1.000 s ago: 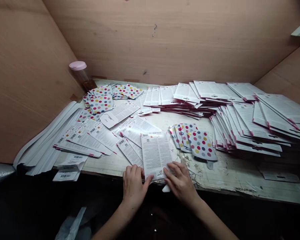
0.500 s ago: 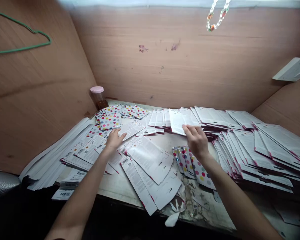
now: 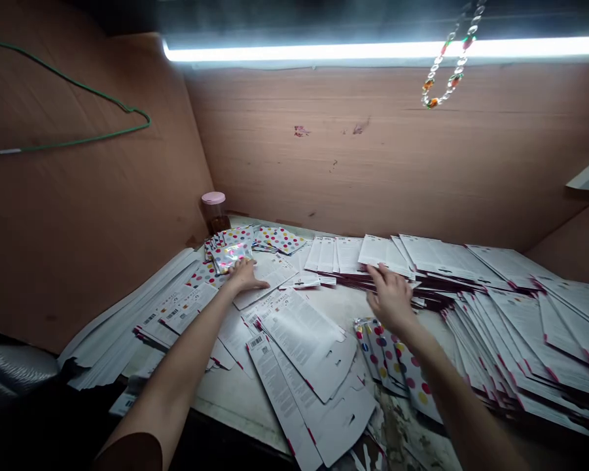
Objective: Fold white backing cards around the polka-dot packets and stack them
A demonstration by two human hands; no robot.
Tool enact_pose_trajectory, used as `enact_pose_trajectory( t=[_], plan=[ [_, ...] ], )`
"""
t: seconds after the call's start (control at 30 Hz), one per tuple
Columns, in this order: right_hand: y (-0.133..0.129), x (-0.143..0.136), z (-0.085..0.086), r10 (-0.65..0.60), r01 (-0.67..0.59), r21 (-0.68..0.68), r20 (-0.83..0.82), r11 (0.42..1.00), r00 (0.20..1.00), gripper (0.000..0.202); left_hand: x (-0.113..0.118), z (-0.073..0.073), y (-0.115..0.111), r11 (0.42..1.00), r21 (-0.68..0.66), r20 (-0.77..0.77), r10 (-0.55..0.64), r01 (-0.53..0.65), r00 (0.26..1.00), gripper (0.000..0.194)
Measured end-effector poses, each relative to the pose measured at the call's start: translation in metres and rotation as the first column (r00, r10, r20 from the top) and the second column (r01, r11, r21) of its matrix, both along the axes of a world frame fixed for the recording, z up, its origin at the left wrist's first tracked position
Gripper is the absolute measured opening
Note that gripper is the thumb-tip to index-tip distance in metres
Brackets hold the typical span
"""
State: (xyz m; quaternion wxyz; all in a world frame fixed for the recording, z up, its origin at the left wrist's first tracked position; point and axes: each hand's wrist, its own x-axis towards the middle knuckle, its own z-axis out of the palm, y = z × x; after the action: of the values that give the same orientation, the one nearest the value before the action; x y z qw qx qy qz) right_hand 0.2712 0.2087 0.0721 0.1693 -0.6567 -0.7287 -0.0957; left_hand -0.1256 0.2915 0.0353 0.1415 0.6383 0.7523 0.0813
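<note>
My left hand [image 3: 243, 276] reaches to the front edge of a polka-dot foil packet [image 3: 230, 256]. Its fingertips touch the packet, and its thumb points away to the right over a white printed card sleeve [image 3: 269, 278]. My right hand [image 3: 391, 297] hovers at the front edge of a row of white sleeves, just below one white sleeve [image 3: 385, 254]. Its fingers are apart and nothing shows between them. Between my hands lie overlapping white sleeves with pink edges [image 3: 304, 333].
More dotted packets [image 3: 279, 239] lie at the back left, by a jar with a pink lid [image 3: 214, 206]. Other dotted packets [image 3: 415, 376] sit below my right forearm. Thick stacks of sleeves [image 3: 535, 333] fill the right side. Board walls [image 3: 373, 150] enclose the table.
The white sleeve that my right hand held now lies in the back row, released. My left fingers have moved onto a dotted packet, which shines differently. The view has tilted up.
</note>
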Motion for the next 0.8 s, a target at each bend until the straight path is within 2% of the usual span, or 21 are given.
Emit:
enact_pose_trajectory(
  t=[0.1,0.2,0.27,0.33,0.37,0.43,0.5,0.6,0.63,0.67,0.7,0.73,0.8],
  plan=[
    [-0.051,-0.032,-0.007,0.183,-0.181,0.030,-0.177,0.983,0.967,0.049,0.017,0.007,0.007,0.998,0.043,0.086,-0.058,0.055,0.995,0.050],
    [-0.098,-0.046,-0.016,0.344,-0.345,0.060,-0.345,0.937,0.873,0.048,0.031,0.024,0.014,0.996,0.086,0.193,-0.022,0.006,0.981,0.043],
    [-0.124,-0.042,-0.023,0.370,-0.374,0.083,-0.442,0.924,0.817,0.045,0.032,0.042,0.014,0.990,0.140,0.295,-0.034,-0.008,0.955,0.037],
    [-0.147,-0.035,-0.029,0.331,-0.347,0.089,-0.584,0.934,0.741,0.037,0.029,0.063,0.005,0.973,0.230,0.415,-0.092,-0.007,0.905,0.032],
    [-0.158,-0.034,-0.030,0.290,-0.324,0.080,-0.675,0.943,0.679,0.033,0.028,0.073,-0.004,0.957,0.291,0.475,-0.132,-0.014,0.870,0.031],
    [-0.175,-0.040,-0.028,0.219,-0.323,0.062,-0.852,0.944,0.475,0.027,0.031,0.090,-0.032,0.901,0.428,0.582,-0.221,-0.064,0.782,0.036],
    [-0.187,-0.059,-0.020,0.166,-0.385,0.086,-0.969,0.919,0.181,0.030,0.044,0.098,-0.072,0.831,0.535,0.668,-0.303,-0.155,0.680,0.045],
    [-0.193,-0.095,-0.007,0.064,-0.407,0.180,-0.957,0.895,-0.283,0.038,0.079,0.093,-0.140,0.752,0.580,0.758,-0.359,-0.312,0.545,0.048],
    [-0.192,-0.105,-0.004,0.021,-0.375,0.186,-0.915,0.908,-0.404,0.039,0.092,0.087,-0.162,0.751,0.515,0.850,-0.381,-0.413,0.364,0.048],
    [-0.191,-0.112,-0.003,-0.022,-0.338,0.171,-0.866,0.925,-0.500,0.039,0.104,0.081,-0.181,0.788,0.420,0.907,-0.358,-0.450,0.220,0.048],
    [-0.190,-0.117,-0.003,-0.066,-0.308,0.140,-0.816,0.941,-0.574,0.037,0.114,0.072,-0.197,0.797,0.363,0.931,-0.329,-0.482,0.157,0.049],
    [-0.189,-0.119,-0.004,-0.108,-0.288,0.101,-0.771,0.952,-0.627,0.035,0.122,0.063,-0.212,0.794,0.339,0.940,-0.310,-0.504,0.145,0.049],
    [-0.189,-0.117,-0.008,-0.174,-0.282,0.037,-0.709,0.959,-0.684,0.029,0.134,0.043,-0.236,0.757,0.350,0.936,-0.255,-0.552,0.243,0.053]
  ],
)
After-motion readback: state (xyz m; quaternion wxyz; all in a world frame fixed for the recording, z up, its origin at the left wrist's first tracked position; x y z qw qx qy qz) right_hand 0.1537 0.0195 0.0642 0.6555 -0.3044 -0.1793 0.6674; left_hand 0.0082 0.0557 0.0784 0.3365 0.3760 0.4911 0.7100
